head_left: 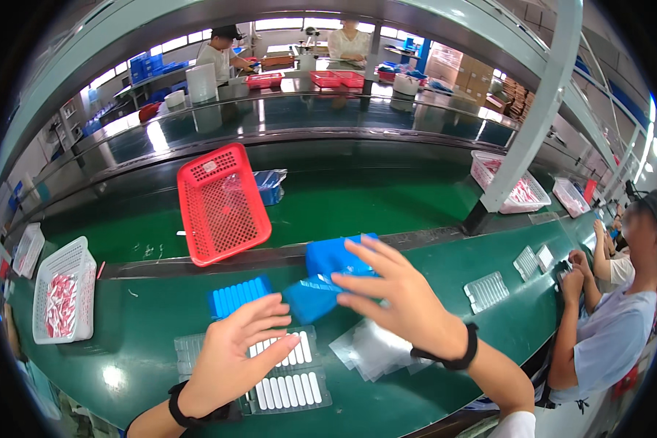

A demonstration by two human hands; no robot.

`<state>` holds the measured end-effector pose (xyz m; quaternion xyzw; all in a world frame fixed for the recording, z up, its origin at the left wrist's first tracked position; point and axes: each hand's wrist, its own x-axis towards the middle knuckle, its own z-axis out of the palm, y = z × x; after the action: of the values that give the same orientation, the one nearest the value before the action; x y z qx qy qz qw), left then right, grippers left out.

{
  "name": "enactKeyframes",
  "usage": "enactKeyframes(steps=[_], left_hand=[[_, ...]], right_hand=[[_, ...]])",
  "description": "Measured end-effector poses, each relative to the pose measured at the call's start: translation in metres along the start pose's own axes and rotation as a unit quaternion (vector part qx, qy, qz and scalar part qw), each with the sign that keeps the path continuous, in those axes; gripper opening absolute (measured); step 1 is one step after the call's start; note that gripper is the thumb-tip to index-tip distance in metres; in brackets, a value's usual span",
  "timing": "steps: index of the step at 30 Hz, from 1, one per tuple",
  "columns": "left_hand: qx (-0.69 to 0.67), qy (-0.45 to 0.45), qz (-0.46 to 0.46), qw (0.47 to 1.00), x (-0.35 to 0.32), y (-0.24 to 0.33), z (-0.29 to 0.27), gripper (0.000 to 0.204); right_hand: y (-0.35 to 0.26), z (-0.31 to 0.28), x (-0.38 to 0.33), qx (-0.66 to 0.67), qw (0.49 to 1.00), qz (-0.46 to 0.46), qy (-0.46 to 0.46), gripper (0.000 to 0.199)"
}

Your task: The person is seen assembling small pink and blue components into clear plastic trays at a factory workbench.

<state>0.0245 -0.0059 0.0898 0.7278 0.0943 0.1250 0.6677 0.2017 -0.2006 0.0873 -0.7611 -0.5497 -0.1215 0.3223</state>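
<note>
My left hand (242,349) is open, fingers spread, above clear plastic trays (191,349) that carry rows of white sticks (288,392). My right hand (401,301) is also open. Its fingertips reach over a shiny blue wrapped pack (310,301), and I cannot tell whether they touch it. Behind that pack lies another blue pack (327,257), partly hidden by the right fingers. A blue ribbed pack (239,296) rests just beyond my left fingers. Clear plastic bags (369,349) lie flat below my right hand.
A red basket (261,228) straddles the bench's back ledge, with a blue bag (270,187) behind it. White baskets of red-and-white pieces stand left (86,292) and far right (531,206). A metal post (536,124) rises at the right. A co-worker (609,343) sits there beside clear trays (487,291).
</note>
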Motion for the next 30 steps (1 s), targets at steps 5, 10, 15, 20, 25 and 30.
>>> enactKeyframes(steps=[5, 10, 15, 20, 25, 30], left_hand=[[-0.085, -0.038, -0.025, 0.995, -0.002, -0.018, -0.008, 0.027], [-0.088, -0.023, -0.082, 0.992, -0.007, -0.015, -0.003, 0.023], [-0.075, -0.031, 0.003, 0.997, -0.018, -0.011, 0.016, 0.035], [0.001, -0.052, 0.012, 0.999, -0.024, -0.016, 0.01, 0.029], [-0.065, -0.04, -0.085, 0.993, -0.023, -0.008, 0.012, 0.024], [-0.047, -0.058, -0.097, 0.992, -0.024, -0.006, 0.006, 0.02]], right_hand=[[-0.054, -0.015, -0.032, 0.007, 1.0, -0.027, 0.006, 0.046], [-0.08, -0.029, -0.028, 0.512, 0.841, 0.145, -0.1, 0.07], [-0.071, -0.006, -0.031, 0.466, 0.859, 0.178, -0.112, 0.052], [-0.065, 0.002, -0.035, 0.29, 0.953, 0.067, -0.052, 0.024], [-0.065, 0.001, -0.035, 0.314, 0.939, 0.092, -0.107, 0.013], [-0.063, -0.011, -0.038, 0.331, 0.924, 0.131, -0.137, 0.013]])
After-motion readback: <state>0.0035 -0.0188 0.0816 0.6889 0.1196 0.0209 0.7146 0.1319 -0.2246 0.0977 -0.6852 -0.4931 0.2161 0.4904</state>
